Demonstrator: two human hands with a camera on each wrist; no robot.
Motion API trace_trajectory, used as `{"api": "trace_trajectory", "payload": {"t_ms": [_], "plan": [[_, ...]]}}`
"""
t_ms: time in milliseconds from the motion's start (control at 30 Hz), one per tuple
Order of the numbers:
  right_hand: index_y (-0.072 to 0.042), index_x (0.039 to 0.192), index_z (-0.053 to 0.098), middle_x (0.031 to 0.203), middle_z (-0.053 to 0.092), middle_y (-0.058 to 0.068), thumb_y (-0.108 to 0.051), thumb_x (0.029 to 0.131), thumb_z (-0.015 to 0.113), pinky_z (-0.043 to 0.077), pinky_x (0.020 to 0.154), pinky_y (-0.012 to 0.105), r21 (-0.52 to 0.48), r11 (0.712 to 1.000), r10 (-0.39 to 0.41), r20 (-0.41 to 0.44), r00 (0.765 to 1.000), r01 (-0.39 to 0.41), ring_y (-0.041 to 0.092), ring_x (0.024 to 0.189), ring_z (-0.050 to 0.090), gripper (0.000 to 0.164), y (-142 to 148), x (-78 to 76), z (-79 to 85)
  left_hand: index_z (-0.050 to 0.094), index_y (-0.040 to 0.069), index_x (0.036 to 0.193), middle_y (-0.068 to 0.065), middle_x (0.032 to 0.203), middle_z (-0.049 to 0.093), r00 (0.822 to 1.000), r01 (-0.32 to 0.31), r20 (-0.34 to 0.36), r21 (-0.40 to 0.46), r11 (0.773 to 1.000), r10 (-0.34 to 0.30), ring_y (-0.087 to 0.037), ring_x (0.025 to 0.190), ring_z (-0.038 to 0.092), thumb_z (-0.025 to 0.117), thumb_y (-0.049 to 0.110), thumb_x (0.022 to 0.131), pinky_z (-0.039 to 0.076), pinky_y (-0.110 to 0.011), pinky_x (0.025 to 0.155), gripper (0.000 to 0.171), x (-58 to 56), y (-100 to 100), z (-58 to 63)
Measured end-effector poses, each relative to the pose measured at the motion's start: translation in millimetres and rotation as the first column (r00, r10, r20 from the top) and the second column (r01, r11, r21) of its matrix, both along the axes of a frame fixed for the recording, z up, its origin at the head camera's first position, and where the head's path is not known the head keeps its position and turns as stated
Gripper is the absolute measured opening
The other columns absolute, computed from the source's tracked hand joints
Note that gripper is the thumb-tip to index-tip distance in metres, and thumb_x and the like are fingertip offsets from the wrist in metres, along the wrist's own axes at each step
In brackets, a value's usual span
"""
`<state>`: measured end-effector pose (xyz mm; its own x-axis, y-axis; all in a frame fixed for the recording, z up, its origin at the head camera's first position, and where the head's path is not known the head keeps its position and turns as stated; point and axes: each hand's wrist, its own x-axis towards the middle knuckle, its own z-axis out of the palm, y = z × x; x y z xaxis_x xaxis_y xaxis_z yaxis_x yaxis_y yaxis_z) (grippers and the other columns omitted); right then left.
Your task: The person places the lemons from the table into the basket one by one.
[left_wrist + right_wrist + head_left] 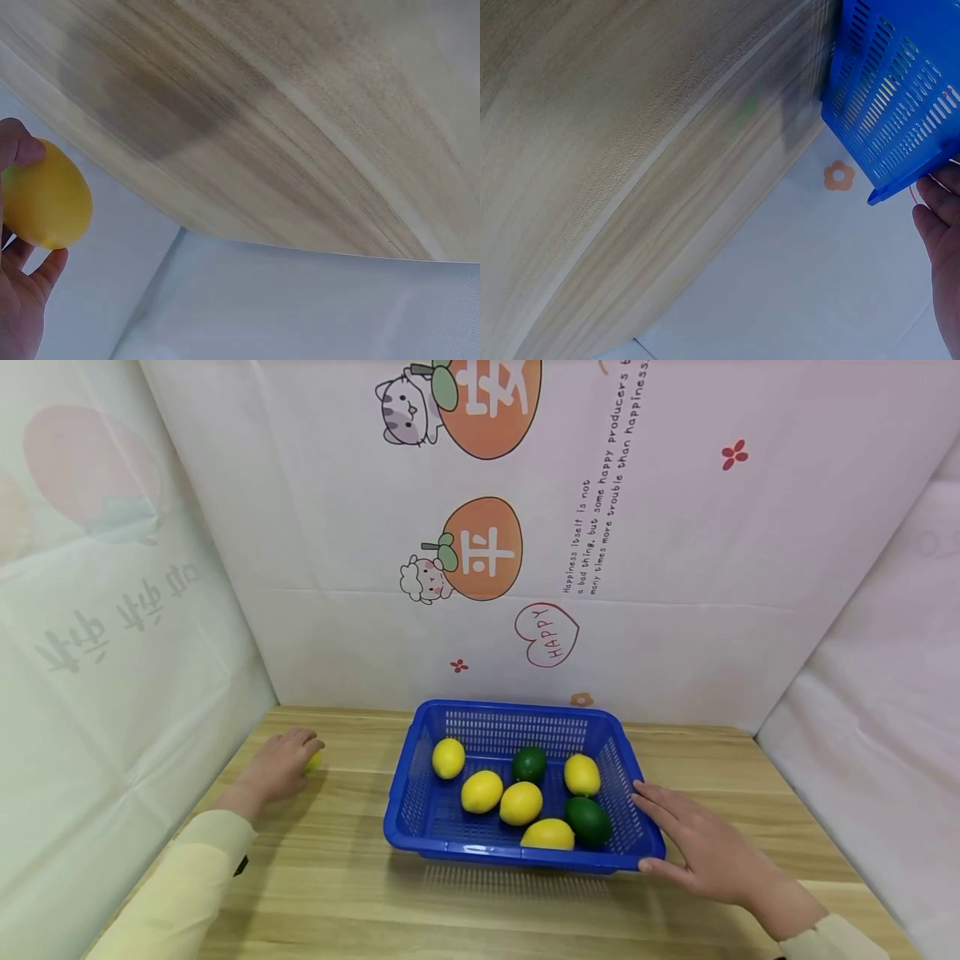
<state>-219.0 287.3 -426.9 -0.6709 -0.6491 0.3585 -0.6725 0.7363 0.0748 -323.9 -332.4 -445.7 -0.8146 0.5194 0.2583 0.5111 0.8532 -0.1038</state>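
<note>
My left hand [277, 767] is at the left side of the table and grips a yellow lemon [313, 762], mostly hidden by the fingers in the head view. In the left wrist view the lemon [51, 199] shows between thumb and fingers. My right hand [708, 852] touches the right rim of a blue plastic basket [517, 853], its fingers extended and the thumb at the front right corner. Inside the basket lie several yellow lemons [482, 792] and two dark green fruits, one toward the back [529, 765] and one at the front right [588, 821].
The basket stands on a wood-grain table [337, 877]. White printed cloth [337, 635] hangs behind the table, and light cloth walls [97, 718] close off the left and right sides.
</note>
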Motion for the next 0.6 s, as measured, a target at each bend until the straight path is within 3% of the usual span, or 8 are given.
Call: {"api": "trace_trajectory", "payload": {"t_ms": [600], "plan": [[0.0, 0.135, 0.054, 0.142, 0.047, 0.017, -0.051, 0.082, 0.072, 0.05, 0.091, 0.053, -0.016, 1.0, 0.019, 0.016, 1.0, -0.019, 0.036, 0.121, 0.051, 0.076, 1.5, -2.0, -2.0, 0.06, -0.004, 0.114, -0.025, 0.118, 0.056, 0.999, 0.021, -0.027, -0.008, 1.0, -0.021, -0.045, 0.11, 0.052, 0.081, -0.001, 0.067, 0.048, -0.058, 0.085, 0.051, 3.1, 6.2, 9.8]]}}
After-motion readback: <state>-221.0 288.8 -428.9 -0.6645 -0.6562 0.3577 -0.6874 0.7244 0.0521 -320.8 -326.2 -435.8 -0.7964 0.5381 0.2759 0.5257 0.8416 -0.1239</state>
